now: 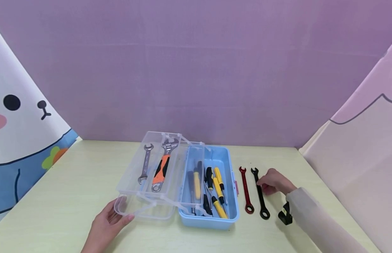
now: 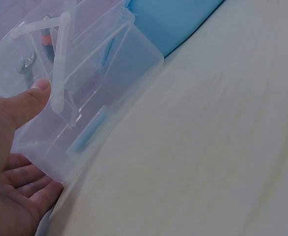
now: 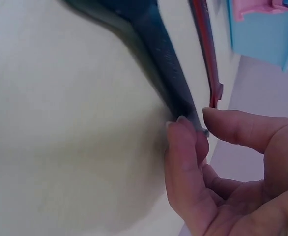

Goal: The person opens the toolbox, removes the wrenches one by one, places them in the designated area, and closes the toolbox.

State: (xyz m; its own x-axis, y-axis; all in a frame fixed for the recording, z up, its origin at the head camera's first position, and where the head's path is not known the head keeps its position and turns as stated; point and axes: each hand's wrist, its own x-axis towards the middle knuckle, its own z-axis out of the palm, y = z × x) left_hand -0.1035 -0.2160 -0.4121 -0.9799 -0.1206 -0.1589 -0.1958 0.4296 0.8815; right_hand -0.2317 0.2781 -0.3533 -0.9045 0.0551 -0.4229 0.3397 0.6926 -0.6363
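Note:
My left hand [image 1: 107, 223] holds the near left corner of the clear lid [image 1: 158, 213] of a toolbox. In the left wrist view, its thumb [image 2: 28, 103] lies over the lid and the fingers are at the lower edge. A clear tray [image 1: 129, 188] above the lid bears a silver open-end wrench [image 1: 146, 163] and an orange-and-black adjustable wrench [image 1: 162, 168]. My right hand [image 1: 275, 182] pinches a black combination wrench [image 1: 262, 202] near its upper end, thumb and fingers on opposite sides. A red combination wrench [image 1: 246, 191] lies just left of it.
The light blue toolbox base [image 1: 208, 222] stands open, with several yellow and black screwdrivers [image 1: 218, 189] inside. A pink latch [image 1: 236, 187] sticks out on its right side. Behind the pale wooden table [image 1: 72, 182] hangs a purple cloth [image 1: 196, 70].

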